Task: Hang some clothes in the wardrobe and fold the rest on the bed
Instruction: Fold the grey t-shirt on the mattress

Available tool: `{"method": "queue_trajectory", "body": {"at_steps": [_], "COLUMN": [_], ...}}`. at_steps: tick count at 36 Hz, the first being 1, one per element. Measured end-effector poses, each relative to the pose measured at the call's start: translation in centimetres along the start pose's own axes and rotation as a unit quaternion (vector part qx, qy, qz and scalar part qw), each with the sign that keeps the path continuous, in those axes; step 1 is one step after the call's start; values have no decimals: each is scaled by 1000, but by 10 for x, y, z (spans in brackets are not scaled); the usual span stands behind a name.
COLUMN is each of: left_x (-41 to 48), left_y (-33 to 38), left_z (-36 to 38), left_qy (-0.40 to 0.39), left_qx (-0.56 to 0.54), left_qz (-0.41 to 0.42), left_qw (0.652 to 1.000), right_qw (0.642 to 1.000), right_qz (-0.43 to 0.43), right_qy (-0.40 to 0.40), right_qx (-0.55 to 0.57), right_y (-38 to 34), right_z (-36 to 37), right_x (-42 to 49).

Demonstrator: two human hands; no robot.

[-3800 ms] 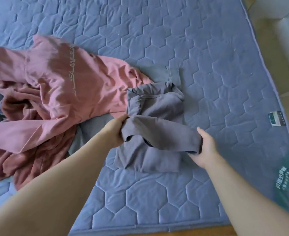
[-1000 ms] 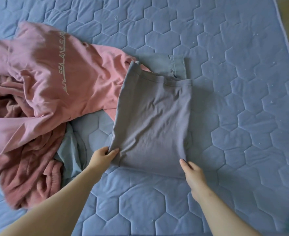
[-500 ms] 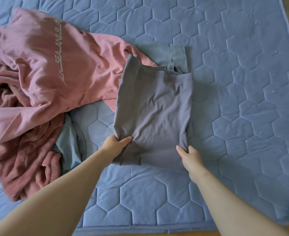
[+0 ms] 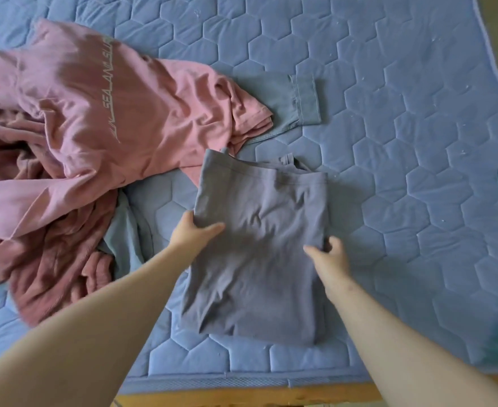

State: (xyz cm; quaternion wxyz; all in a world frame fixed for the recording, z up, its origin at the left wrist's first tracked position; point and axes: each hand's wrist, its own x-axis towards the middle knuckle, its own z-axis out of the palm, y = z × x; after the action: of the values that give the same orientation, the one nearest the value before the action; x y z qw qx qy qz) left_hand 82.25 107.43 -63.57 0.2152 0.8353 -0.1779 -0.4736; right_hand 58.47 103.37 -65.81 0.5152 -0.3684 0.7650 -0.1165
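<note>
Our left hand [image 4: 193,234] pinches the left edge and our right hand [image 4: 328,256] curls round the right edge of the folded grey shirt [image 4: 256,277], lying on the quilted mattress [image 4: 388,113] beside a pink T-shirt [image 4: 95,113].

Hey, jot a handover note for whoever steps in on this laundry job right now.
Left grip pinches the grey top at its left edge; right grip curls round its right edge.
Grey top lies part-folded, a rectangle on the bed near its front edge.
Pink T-shirt, darker pink garment and blue-grey garment lie unfolded to the left.
Left: finish this fold, then deal with the pile; wardrobe not in view.
</note>
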Motion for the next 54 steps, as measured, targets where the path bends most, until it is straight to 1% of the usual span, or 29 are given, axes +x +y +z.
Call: {"method": "queue_trajectory", "body": {"at_steps": [3,6,9,11,13,14,17,19,20,22,23,24,25,26,28,29,31,32,34,36,39,42,44,47,50,52,53,54], "left_x": [17,30,32,29,27,27,32,40,43,50,52,49,43,34,14,6,-8,-15,-29,-38,-43,-42,-36,-25,-20,-21,-23,-26], "left_y": [29,46,51,56,60,62,67,68,68,65,60,55,47,38,16,5,-20,-33,-57,-81,-103,-110,-109,-105,-98,-96,-94,-94], "left_z": [2,3,0,-5,-10,-12,-19,-21,-20,-15,-10,-6,-3,1,6,8,11,13,14,13,13,14,14,9,1,-3,-5,-7], "left_qy": [38,53,94,122,139,144,142,131,119,95,85,81,88,97,97,83,36,5,-58,-101,-125,-134,-125,-86,-76,-81,-88,-96], "left_qx": [-22,-3,88,133,121,99,7,-25,-18,42,92,153,221,287,382,406,452,479,515,557,597,611,608,585,561,550,543,540], "left_qz": [70,99,119,169,219,231,211,186,179,166,152,139,143,175,313,383,470,489,508,499,466,463,482,537,548,555,561,557], "left_qw": [997,994,985,969,958,957,967,974,976,981,981,975,961,937,864,825,757,729,688,656,641,628,618,602,616,618,619,623], "right_qw": [999,997,995,991,983,979,970,967,968,969,965,951,929,903,849,828,791,775,740,706,677,667,672,680,691,723,734,726], "right_qz": [-45,-66,-97,-130,-170,-187,-212,-216,-215,-211,-210,-225,-257,-302,-397,-424,-453,-457,-456,-432,-384,-372,-374,-393,-415,-415,-408,-392], "right_qy": [15,30,21,37,63,76,111,123,124,126,131,138,138,128,97,81,24,-16,-86,-123,-165,-168,-145,-121,-109,-116,-124,-141], "right_qx": [16,32,-11,-11,6,20,53,54,41,-23,-85,-161,-229,-278,-334,-358,-411,-437,-488,-547,-606,-623,-623,-607,-582,-539,-529,-547], "right_y": [-28,-46,-52,-53,-56,-59,-66,-70,-72,-73,-71,-68,-64,-59,-43,-32,-9,2,27,51,74,76,73,67,65,57,54,52], "right_z": [4,5,1,-4,-8,-10,-14,-15,-14,-11,-10,-9,-7,-5,1,3,7,8,10,12,15,18,20,22,18,14,11,7], "right_x": [21,34,36,37,36,36,39,41,43,44,43,41,35,26,8,-2,-22,-33,-50,-60,-66,-62,-54,-43,-43,-52,-57,-61]}}
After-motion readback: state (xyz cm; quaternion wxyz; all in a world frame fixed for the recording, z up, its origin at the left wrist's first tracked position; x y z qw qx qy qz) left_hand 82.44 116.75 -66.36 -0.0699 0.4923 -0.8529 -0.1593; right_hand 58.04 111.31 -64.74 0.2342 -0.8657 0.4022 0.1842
